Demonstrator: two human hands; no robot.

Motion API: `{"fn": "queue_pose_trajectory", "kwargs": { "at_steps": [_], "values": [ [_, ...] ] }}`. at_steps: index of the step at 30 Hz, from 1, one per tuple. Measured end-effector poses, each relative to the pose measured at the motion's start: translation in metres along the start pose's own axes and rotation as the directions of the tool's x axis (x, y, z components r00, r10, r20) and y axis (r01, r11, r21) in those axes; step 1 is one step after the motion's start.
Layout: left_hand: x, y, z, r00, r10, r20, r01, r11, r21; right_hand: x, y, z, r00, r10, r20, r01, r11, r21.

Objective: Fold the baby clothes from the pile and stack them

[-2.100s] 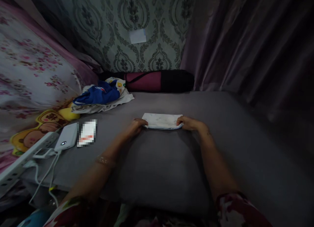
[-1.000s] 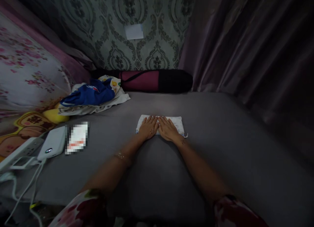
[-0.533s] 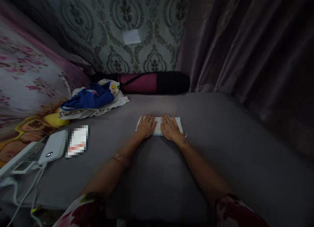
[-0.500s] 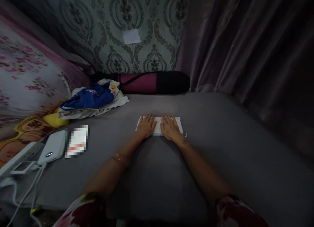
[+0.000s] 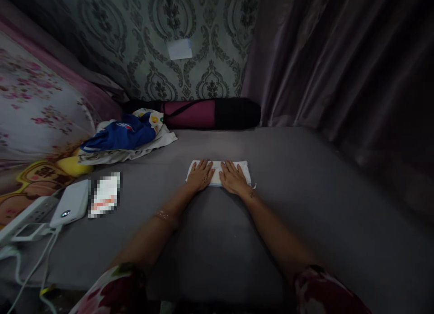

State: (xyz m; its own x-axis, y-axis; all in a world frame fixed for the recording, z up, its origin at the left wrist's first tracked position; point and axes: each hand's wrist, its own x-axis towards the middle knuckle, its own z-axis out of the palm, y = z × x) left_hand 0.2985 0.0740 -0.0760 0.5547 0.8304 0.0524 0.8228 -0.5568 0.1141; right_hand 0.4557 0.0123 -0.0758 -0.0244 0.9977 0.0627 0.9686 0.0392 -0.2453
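A white, flat, oblong cloth-like pouch point(image 5: 216, 180) lies on the grey sheet, with a short string at its right corner and a thin blue line along its near edge. My left hand point(image 5: 200, 174) rests flat on its left part, fingers stretched forward. On the right part lies my right hand point(image 5: 233, 176), palm down with the fingers slightly spread. A narrow strip of the pouch shows between the two hands. Whatever is inside the pouch is hidden.
Left of my arms are a blurred-out white item point(image 5: 105, 195), a white power bank point(image 5: 72, 203) and a power strip point(image 5: 29, 219) with cables. Blue and white clothes point(image 5: 125, 135) lie farther back. A maroon and black rolled bag point(image 5: 193, 115) lies along the wall.
Both hands stay on the pouch, with only a slight shift of the fingers. The whole view has moved a little, so everything sits slightly farther left.
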Motion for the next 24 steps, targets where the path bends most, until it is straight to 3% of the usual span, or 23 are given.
{"fn": "queue_pose_trajectory", "kwargs": {
  "at_steps": [11,16,24],
  "values": [
    [0.006,-0.03,0.008,0.998,-0.039,-0.048,0.038,0.999,-0.016,0.005,0.016,-0.002,0.974,0.187,-0.129,-0.192,0.981,-0.029],
    [0.009,-0.038,0.018,0.998,-0.034,-0.053,0.031,0.997,-0.067,0.009,0.028,0.005,0.971,0.234,-0.056,-0.236,0.971,-0.043],
    [0.012,-0.055,0.026,0.997,0.02,-0.077,-0.032,0.988,-0.152,0.01,0.027,-0.001,0.97,0.245,0.012,-0.244,0.969,-0.048]
  ]
}}
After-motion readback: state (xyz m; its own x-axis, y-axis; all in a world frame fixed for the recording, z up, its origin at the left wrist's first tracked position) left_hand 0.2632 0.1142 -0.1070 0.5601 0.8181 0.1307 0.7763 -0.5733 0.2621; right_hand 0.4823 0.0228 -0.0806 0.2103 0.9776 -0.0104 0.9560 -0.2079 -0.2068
